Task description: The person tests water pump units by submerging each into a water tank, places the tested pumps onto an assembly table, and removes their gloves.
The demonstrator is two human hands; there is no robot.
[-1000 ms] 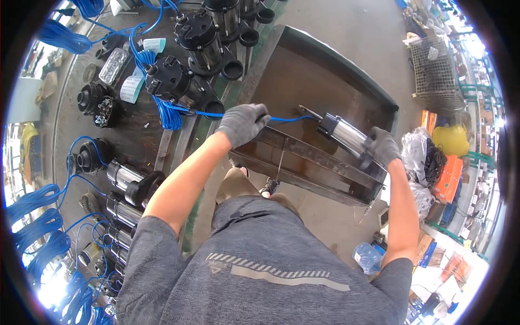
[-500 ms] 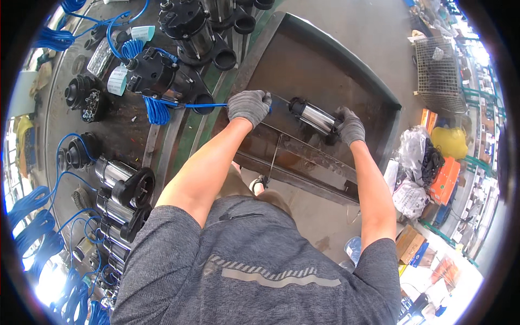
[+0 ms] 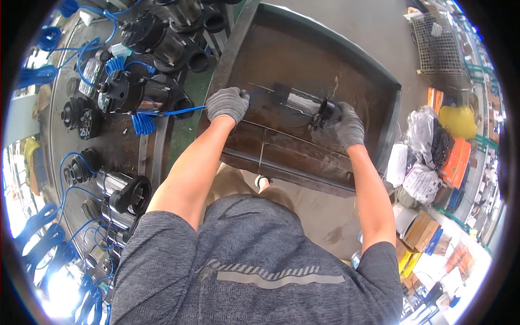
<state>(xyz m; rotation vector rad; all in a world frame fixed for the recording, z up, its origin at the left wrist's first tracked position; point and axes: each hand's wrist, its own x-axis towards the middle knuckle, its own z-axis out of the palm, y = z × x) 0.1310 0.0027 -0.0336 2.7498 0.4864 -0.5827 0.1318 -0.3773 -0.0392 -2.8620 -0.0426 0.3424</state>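
Note:
A steel submersible pump (image 3: 302, 103) with black ends lies partly under the water in a dark metal tank (image 3: 394, 116). My right hand (image 3: 350, 125), in a grey glove, is closed at the pump's right end, by its black ring; its fingertips are partly hidden. Ripples and splashes surround that end. Over the tank's left rim, my gloved left hand (image 3: 227, 105) is closed on a taut blue cable (image 3: 187, 110). Left of the hand, the cable runs towards a coil beside an upright pump (image 3: 123, 93).
On the workbench (image 3: 122, 151) to the left stand several pumps, with more lying nearer me. Blue cable coils (image 3: 40, 230) hang at the far left. At right are a wire basket (image 3: 441, 51), plastic bags (image 3: 425, 181), an orange box (image 3: 456, 162) and cardboard boxes (image 3: 421, 232).
The pump has gone down into the water, which now ripples and splashes. My left hand has shifted left with the cable. My right hand stays at the pump's end. The view has shifted slightly.

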